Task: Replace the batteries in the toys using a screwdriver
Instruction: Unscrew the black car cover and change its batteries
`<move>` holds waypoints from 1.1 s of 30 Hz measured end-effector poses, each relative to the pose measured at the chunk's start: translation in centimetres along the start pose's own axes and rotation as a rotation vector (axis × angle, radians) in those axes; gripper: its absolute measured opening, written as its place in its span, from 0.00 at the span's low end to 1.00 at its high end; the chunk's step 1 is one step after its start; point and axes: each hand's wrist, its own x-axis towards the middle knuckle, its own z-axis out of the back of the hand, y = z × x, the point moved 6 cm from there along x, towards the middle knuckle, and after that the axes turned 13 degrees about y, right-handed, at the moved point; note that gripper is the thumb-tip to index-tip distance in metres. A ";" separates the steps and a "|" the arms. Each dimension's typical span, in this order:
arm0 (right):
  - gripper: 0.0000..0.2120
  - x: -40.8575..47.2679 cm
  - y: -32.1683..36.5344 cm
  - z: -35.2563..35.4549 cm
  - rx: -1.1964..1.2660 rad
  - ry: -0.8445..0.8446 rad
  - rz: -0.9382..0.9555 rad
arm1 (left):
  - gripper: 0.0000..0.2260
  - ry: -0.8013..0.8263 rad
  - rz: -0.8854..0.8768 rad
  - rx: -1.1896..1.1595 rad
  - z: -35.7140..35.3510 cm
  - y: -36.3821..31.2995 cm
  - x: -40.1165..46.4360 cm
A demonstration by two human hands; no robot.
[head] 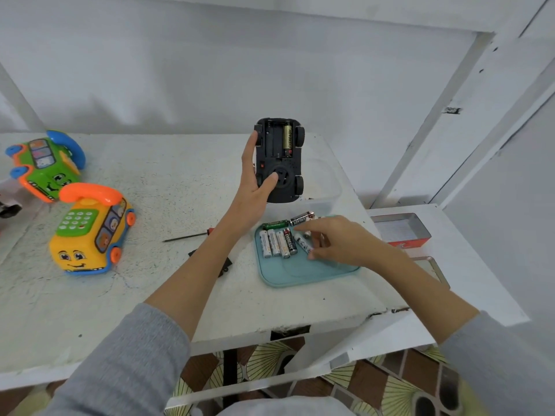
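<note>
Left forearm (pixel 207 250) covers most of the screwdriver (pixel 184 237) handle and part of a black piece (pixel 226 264) at centre frame. Right hand (pixel 339 241) hides some batteries (pixel 277 243); its fingertips blur. Dark object (pixel 9 210) cut off at left edge.

2 bare forearms, each with a grey knit sleeve (pixel 129 355) pushed up toward the elbow.

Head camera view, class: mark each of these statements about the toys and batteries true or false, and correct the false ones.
1. The left hand holds the black toy car underside up. True.
2. Its battery bay is full. False: one battery sits inside.
3. The right hand reaches into the blue tray of batteries. True.
4. The screwdriver is in the right hand. False: it lies on the table.
</note>
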 end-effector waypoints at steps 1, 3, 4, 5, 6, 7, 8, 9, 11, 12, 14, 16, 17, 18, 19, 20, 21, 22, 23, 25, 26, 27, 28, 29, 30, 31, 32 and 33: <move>0.27 0.1 0.1 -0.1 -0.025 0.016 -0.008 | 0.28 0.002 0.001 -0.001 0.0 0.0 0.0; 0.27 0.4 0.5 -0.1 -0.074 0.038 -0.005 | 0.28 0.003 0.011 -0.009 0.0 0.0 0.0; 0.27 0.4 0.6 -0.1 -0.089 0.048 -0.005 | 0.28 0.000 0.015 -0.011 0.0 0.0 0.0; 0.26 0.5 0.8 0.0 -0.090 0.056 -0.007 | 0.28 -0.002 0.015 -0.014 0.0 0.0 0.0; 0.25 0.4 0.8 0.1 -0.082 0.060 -0.012 | 0.28 -0.001 0.012 -0.013 0.1 0.1 0.0; 0.24 0.4 0.9 0.1 -0.066 0.058 -0.013 | 0.29 0.001 0.011 -0.010 0.1 0.1 0.0; 0.23 0.3 0.9 0.2 -0.045 0.051 -0.010 | 0.29 0.001 0.011 -0.005 0.1 0.1 0.0; 0.22 0.2 0.9 0.2 -0.020 0.041 -0.004 | 0.29 0.002 0.013 -0.004 0.1 0.1 0.0; 0.21 -0.1 0.9 0.2 0.036 0.016 0.022 | 0.29 -0.001 0.011 -0.009 0.1 0.1 0.0; 0.21 -0.2 0.9 0.2 0.072 0.002 0.039 | 0.29 -0.001 0.009 -0.012 0.1 0.0 0.0; 0.20 -0.6 0.9 0.8 0.184 -0.039 0.081 | 0.29 -0.005 0.007 -0.012 0.1 0.0 -0.1; 0.20 -1.0 1.0 2.2 0.336 -0.129 0.123 | 0.28 -0.014 0.007 -0.008 0.1 -0.2 -0.1; 0.20 -1.3 1.1 3.3 0.414 -0.194 0.144 | 0.28 -0.020 0.009 0.000 0.1 -0.3 -0.1; 0.20 -1.5 1.3 4.5 0.488 -0.269 0.172 | 0.28 -0.027 0.011 0.012 0.0 -0.4 -0.2; 0.20 -1.7 1.7 5.8 0.551 -0.350 0.206 | 0.27 -0.033 0.011 0.022 0.0 -0.5 -0.2; 0.19 -1.9 2.1 7.1 0.600 -0.433 0.242 | 0.27 -0.036 0.009 0.027 0.0 -0.5 -0.2; 0.18 -1.9 2.6 8.4 0.632 -0.513 0.272 | 0.28 -0.034 0.003 0.024 0.0 -0.5 -0.2; 0.18 -1.8 3.0 9.5 0.647 -0.583 0.293 | 0.28 -0.030 -0.004 0.013 0.0 -0.4 -0.2; 0.18 -1.6 3.4 10.5 0.642 -0.639 0.306 | 0.28 -0.029 -0.009 0.001 0.0 -0.4 -0.2; 0.18 -0.8 4.2 11.9 0.586 -0.713 0.313 | 0.28 -0.026 -0.012 -0.019 0.1 -0.3 -0.2; 0.18 -0.3 4.5 12.4 0.551 -0.737 0.307 | 0.28 -0.025 -0.013 -0.027 0.0 -0.3 -0.1; 0.17 0.2 4.7 12.6 0.515 -0.755 0.293 | 0.28 -0.025 -0.013 -0.033 0.0 -0.3 -0.2; 0.17 0.8 4.8 12.8 0.471 -0.769 0.276 | 0.28 -0.028 -0.012 -0.035 0.0 -0.2 -0.2; 0.16 1.3 4.9 12.8 0.420 -0.778 0.258 | 0.28 -0.030 -0.011 -0.037 0.0 -0.2 -0.2; 0.15 1.9 5.0 12.8 0.370 -0.784 0.241 | 0.28 -0.031 -0.012 -0.035 0.0 -0.2 -0.2; 0.14 2.3 5.1 12.7 0.328 -0.790 0.224 | 0.29 -0.031 -0.012 -0.031 0.0 -0.2 -0.2; 0.14 2.8 5.0 12.7 0.294 -0.795 0.204 | 0.30 -0.033 -0.010 -0.027 0.0 -0.3 -0.2; 0.14 3.2 4.9 12.6 0.268 -0.798 0.182 | 0.30 -0.036 -0.004 -0.025 0.0 -0.3 -0.2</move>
